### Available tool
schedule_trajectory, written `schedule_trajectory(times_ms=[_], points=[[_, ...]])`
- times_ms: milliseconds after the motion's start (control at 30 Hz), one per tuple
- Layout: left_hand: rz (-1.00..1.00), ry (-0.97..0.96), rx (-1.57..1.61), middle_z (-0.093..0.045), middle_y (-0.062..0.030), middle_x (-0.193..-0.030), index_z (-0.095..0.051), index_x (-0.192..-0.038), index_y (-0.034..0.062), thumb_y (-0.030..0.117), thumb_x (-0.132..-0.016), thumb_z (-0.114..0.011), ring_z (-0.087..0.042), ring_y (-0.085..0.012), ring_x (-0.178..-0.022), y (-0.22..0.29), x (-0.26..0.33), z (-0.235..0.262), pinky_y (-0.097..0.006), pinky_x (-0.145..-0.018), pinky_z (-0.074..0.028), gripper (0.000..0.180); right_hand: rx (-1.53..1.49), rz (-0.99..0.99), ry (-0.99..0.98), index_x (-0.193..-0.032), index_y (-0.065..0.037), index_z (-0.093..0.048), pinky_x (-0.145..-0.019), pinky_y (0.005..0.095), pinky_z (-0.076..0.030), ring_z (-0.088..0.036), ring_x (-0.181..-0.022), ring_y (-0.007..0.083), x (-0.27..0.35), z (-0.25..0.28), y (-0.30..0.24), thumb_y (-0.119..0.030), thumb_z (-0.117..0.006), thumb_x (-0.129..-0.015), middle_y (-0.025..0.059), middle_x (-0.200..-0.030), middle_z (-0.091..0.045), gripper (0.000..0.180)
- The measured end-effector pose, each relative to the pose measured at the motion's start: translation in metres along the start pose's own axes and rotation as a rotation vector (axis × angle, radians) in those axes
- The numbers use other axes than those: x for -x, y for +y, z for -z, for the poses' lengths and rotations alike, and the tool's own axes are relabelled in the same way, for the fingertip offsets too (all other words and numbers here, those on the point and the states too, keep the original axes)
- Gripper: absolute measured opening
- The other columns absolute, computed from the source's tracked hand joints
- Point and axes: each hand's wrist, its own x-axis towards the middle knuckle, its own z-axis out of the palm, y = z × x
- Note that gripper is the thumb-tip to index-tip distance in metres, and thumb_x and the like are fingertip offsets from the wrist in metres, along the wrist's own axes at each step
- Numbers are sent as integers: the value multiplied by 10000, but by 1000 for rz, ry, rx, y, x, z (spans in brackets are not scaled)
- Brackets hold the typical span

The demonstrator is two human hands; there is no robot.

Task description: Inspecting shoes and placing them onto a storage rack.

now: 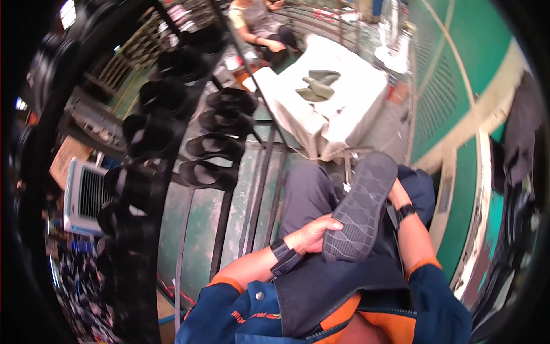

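A dark shoe (364,209) lies over my lap, its patterned grey-black sole turned up and its toe pointing away from me. My left hand (315,232) is closed on the shoe's near left edge, with the thumb over the sole. From the other side my right hand (396,194) grips the shoe near its front; most of those fingers are behind it. Each wrist wears a black band. The shoe's upper is hidden beneath the sole.
To the left, a black rack (226,212) carries rows of dark shoes (215,146). A white cloth-covered table (361,71) ahead bears several olive-green shoe-shaped pieces (316,86). Beyond it sits another person (263,34). A green panel (444,86) stands at right, a white fan (391,49) at the back.
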Motion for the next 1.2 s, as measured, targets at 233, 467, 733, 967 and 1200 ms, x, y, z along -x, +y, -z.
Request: schedule_trajectory(times_ms=[233, 467, 733, 967, 1200], points=[[-299, 78, -289, -465, -190, -1444, -263, -1521, 24, -16, -594, -740, -481, -328, -1311, 27, 17, -43, -432, -1118, -353, 1044, 28, -307, -374, -1304, -43, -581, -988, 371, -492, -625, -1130, 227, 28, 16, 3, -450, -577, -967, 90, -1275, -640, 528], [-357, 85, -321, -417, -178, -1484, -192, -1543, 6, -36, -536, -718, -409, -310, -1365, 42, 18, -63, -390, -1144, -292, 1137, -479, -317, -456, -1296, -30, -570, -978, 418, -519, -653, -1089, 250, 66, -17, 32, -406, -736, -865, 124, -1234, -657, 595], [-528, 148, -692, -78, -126, -1646, -18, -1573, 17, 134, -458, -678, -38, -206, -1523, 57, 60, -45, -319, -1200, -3, 1301, -318, -551, -388, -1273, -79, -574, -756, 426, -596, -693, -941, 242, 79, -69, 15, -426, -595, -957, 123, -1165, -672, 470], [-671, 241, -608, -139, -147, -1628, 18, -1571, 24, 86, -509, -674, -131, -255, -1511, 61, 94, -23, -345, -1201, -95, 1269, -391, -188, -421, -1274, -30, -537, -742, 347, -587, -673, -937, 249, -34, -140, -114, -312, -550, -980, 144, -1143, -666, 408], [-776, 355, -825, -142, -162, -1619, 39, -1570, 26, 65, -540, -662, -196, -265, -1492, 56, 112, -25, -337, -1189, -127, 1247, -383, -38, -567, -1353, -11, -475, -678, 311, -557, -672, -873, 240, -18, -192, -98, -356, -489, -996, 173, -1141, -651, 497]])
